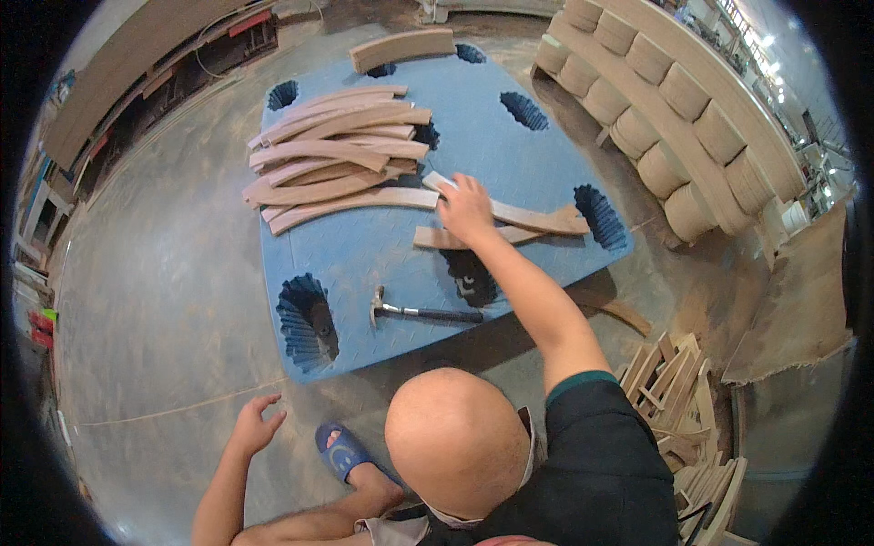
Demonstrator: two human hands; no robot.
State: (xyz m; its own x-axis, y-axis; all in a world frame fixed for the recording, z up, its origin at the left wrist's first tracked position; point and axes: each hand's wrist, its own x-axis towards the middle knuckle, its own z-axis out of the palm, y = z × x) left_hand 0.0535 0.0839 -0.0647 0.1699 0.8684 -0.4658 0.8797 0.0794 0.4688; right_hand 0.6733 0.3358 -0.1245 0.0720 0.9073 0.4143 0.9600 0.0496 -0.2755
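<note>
My right hand (467, 208) reaches over a blue plastic pallet (364, 264), its fingers closed around the left part of a curved wooden strip (537, 218). Another curved strip (437, 238) lies across beneath that one, nearer to me. To the left of this hand is a loose pile of similar curved wooden strips (337, 150). A claw hammer (423, 313) with a dark grip lies near the pallet's front edge. Off the pallet's near left corner, my left hand (256, 424) hangs above the floor, fingers apart and holding nothing.
Ribbed dark openings (309, 323) break the pallet's surface. A thick curved wooden block (402, 49) stands at its far edge. Stacked curved wooden panels (674, 100) stand at the far right. Wooden offcuts (674, 391) are heaped on the floor to my right, and one curved strip (624, 318) lies nearby.
</note>
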